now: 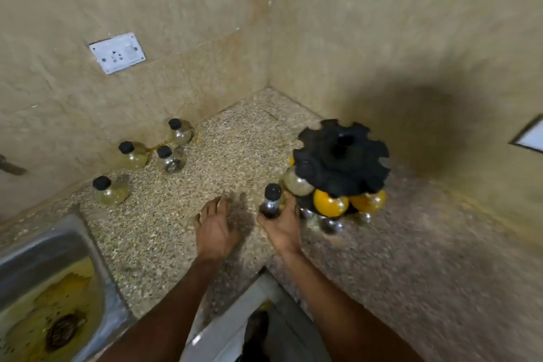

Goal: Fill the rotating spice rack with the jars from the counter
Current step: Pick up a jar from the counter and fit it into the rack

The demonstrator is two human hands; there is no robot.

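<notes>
Jar (271, 201) with black cap held upright in right hand (282, 225), fingers curled round its body, just beside spice rack (340, 166) on table (235, 156). Left hand (216, 228) hovering, fingers relaxed, holding nothing. Best slid neck-first into a free notch, probably front left; blur hides slots.

The speckled stone counter (235, 156) fills an inner corner between two beige walls. Four clear jars with black caps stand on it along the left wall: one nearest the corner (179, 132), two close together below it (133, 155) (170, 159), and one apart, nearer the sink (109, 190). Toward the right wall stands the black spice rack (340, 161), with jars, some orange, hanging under its notched top. A steel sink (44, 267) is set into the counter at lower left.
</notes>
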